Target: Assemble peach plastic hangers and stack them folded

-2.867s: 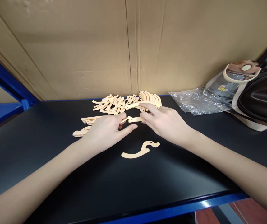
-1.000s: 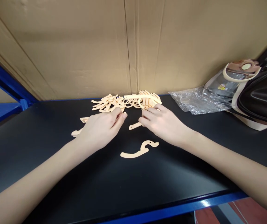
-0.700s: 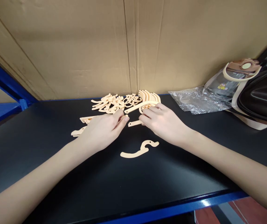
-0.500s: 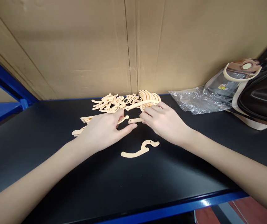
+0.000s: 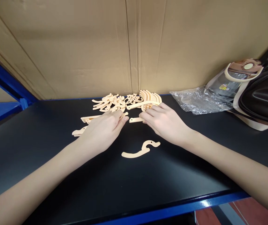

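Note:
Pale wooden puzzle pieces [image 5: 111, 103] lie heaped at the back of a black tabletop [image 5: 54, 175]. My left hand [image 5: 103, 128] is closed, its fingertips pinching a thin wooden piece that barely shows past them. My right hand [image 5: 165, 122] is closed too, pinching a short wooden strip [image 5: 135, 119] with a small hole at its end. The two hands almost meet in the middle. A long curved piece [image 5: 143, 104] with ribs [image 5: 151, 97] slotted on it rests just behind my right fingers. Nearer me, a flat S-shaped piece [image 5: 139, 150] lies alone.
A cardboard wall [image 5: 134, 47] backs the table. A crumpled clear plastic bag [image 5: 197, 100], a transparent bottle with a beige handle [image 5: 235, 78] and a black bag [image 5: 263, 95] sit at the right. Blue shelf framing [image 5: 2, 81] runs along the left; the table's blue front edge [image 5: 194, 206] is close.
My left thumb has drawn back in and the fingers have closed tighter around their piece. The short strip in my right fingers has shifted slightly left toward the left hand. The heap stays put.

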{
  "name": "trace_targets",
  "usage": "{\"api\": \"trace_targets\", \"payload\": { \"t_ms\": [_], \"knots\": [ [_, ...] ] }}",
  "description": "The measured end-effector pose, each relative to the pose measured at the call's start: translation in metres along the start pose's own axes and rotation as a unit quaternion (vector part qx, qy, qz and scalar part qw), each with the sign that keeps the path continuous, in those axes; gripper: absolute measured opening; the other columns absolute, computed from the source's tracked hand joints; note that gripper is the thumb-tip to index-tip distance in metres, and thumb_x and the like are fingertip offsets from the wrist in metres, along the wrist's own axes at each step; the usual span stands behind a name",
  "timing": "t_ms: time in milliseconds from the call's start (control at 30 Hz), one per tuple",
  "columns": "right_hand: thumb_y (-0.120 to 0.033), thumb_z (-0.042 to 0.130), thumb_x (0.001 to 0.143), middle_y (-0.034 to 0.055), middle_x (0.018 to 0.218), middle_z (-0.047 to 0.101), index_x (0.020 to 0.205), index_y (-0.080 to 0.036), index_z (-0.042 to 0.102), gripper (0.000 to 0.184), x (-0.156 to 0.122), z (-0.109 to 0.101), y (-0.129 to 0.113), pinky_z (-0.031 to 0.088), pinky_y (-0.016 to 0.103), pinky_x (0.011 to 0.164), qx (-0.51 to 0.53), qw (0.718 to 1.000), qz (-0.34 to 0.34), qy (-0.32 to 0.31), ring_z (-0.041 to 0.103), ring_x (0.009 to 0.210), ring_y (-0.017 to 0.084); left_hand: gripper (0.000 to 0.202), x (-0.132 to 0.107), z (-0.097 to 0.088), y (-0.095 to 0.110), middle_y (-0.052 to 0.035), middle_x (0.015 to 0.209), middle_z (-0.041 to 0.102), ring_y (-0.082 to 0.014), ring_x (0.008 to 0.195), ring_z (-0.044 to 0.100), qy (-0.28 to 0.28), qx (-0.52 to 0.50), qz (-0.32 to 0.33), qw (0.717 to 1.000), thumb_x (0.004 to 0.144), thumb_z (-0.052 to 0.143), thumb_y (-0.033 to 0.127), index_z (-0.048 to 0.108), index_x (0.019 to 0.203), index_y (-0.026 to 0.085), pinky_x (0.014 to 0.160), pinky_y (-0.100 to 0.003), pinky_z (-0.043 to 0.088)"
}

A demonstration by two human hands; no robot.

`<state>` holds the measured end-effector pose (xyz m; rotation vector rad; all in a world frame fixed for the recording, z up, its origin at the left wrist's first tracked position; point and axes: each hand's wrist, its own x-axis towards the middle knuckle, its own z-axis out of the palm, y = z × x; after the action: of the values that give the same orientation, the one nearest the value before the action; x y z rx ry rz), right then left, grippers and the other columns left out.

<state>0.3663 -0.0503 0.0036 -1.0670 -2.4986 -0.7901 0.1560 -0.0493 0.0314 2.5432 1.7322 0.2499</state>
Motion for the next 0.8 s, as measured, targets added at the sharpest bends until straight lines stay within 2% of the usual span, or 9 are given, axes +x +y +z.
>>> {"api": "trace_targets", "payload": {
  "t_ms": [100,300,500,800],
  "knots": [
    [-0.013,0.050,0.095,0.0022,0.081,0.067,0.093,-0.016,0.063,0.013,-0.0004,0.0017,-0.0011,0.032,0.032,0.075,0.020,1.000,-0.005,-0.020,0.060,0.085,0.020,0.040,-0.0001,0.0055,-0.0037,-0.0031,0.075,0.062,-0.0221,0.073,0.060,-0.014,-0.007,0.015,1.000,0.099,0.026,0.046,0.045,0.073,0.023,0.063,-0.031,0.039],
    [-0.014,0.051,0.096,0.0017,0.080,0.067,0.093,-0.016,0.063,0.013,-0.0008,0.0021,-0.0027,0.031,0.031,0.074,0.037,0.999,-0.008,-0.033,0.058,0.081,0.019,0.052,-0.0021,0.0032,-0.0017,-0.0040,0.068,0.062,-0.0238,0.066,0.061,-0.023,0.000,-0.017,1.000,0.099,0.020,0.050,0.045,0.064,0.022,0.059,-0.032,0.039],
    [-0.013,0.051,0.095,0.0013,0.079,0.066,0.091,-0.016,0.062,0.012,-0.0012,0.0016,-0.0019,0.030,0.030,0.073,0.054,0.998,-0.006,-0.025,0.058,0.080,0.019,0.053,-0.0018,0.0016,0.0022,-0.0014,0.060,0.058,-0.0204,0.055,0.054,-0.029,0.016,-0.012,0.999,0.091,0.036,0.066,0.039,0.060,0.022,0.050,-0.029,0.031],
    [-0.012,0.050,0.095,0.0011,0.079,0.065,0.090,-0.016,0.060,0.012,-0.0009,0.0007,-0.0035,0.031,0.030,0.074,0.050,0.998,-0.008,-0.025,0.058,0.081,0.019,0.052,-0.0009,0.0074,-0.0050,-0.0004,0.056,0.055,-0.0188,0.052,0.052,-0.025,0.002,0.026,0.999,0.092,0.038,0.061,0.037,0.057,0.022,0.049,-0.029,0.029]
  ]
}}
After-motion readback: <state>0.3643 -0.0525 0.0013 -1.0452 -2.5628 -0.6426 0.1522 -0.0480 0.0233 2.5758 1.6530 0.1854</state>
